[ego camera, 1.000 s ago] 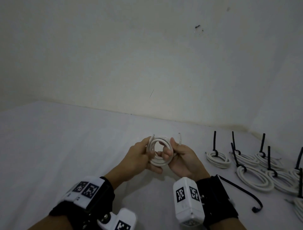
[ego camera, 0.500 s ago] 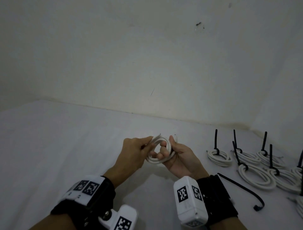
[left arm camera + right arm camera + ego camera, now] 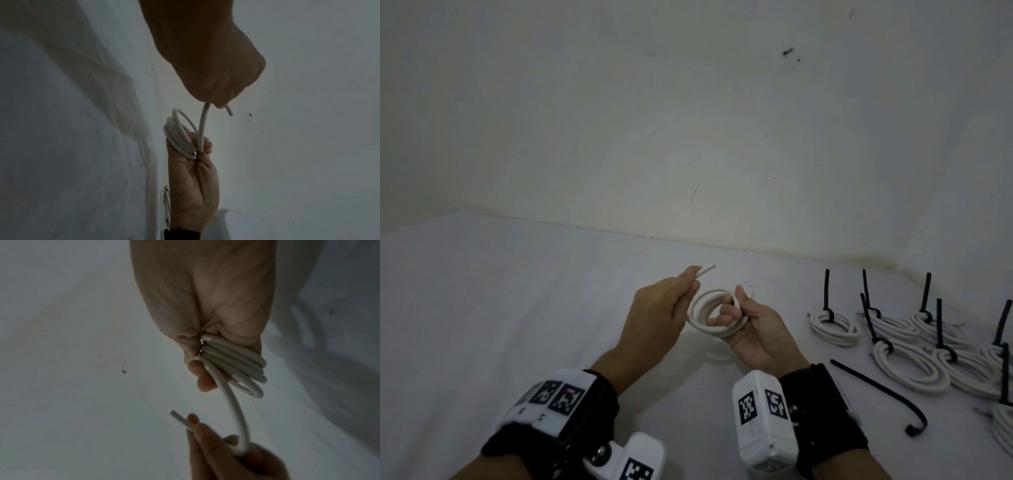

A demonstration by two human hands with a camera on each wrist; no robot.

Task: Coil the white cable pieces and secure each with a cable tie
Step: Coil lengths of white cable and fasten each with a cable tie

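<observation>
While the coil (image 3: 717,315) of white cable sits in the right hand (image 3: 751,329), held above the bench (image 3: 500,308) with the thumb on its far rim and the fingers curled through its middle, its last stretch is not yet wound in: the tail (image 3: 703,269) runs out of the loops and up to the left hand (image 3: 657,315), which pinches it near the cut tip between thumb and fingers, with the tip poking past them. The right wrist view shows several turns stacked tight against the right palm and one looser loop hanging off the front of the stack, so the coiling step looks nearly done but unfinished. The next move probably calls for the left hand to lay that tail round onto the stack while the right hand holds the turns from springing apart; a slack grip could let the stiff loops fan out. After that a tie is needed, and one loose black tie (image 3: 883,397) lies on the bench just to the right of the right wrist, within easy reach of either hand. Farther right, a group of finished coils (image 3: 907,363) rests on the bench, each cinched with a black tie whose tail stands up, so much of the job appears done.
</observation>
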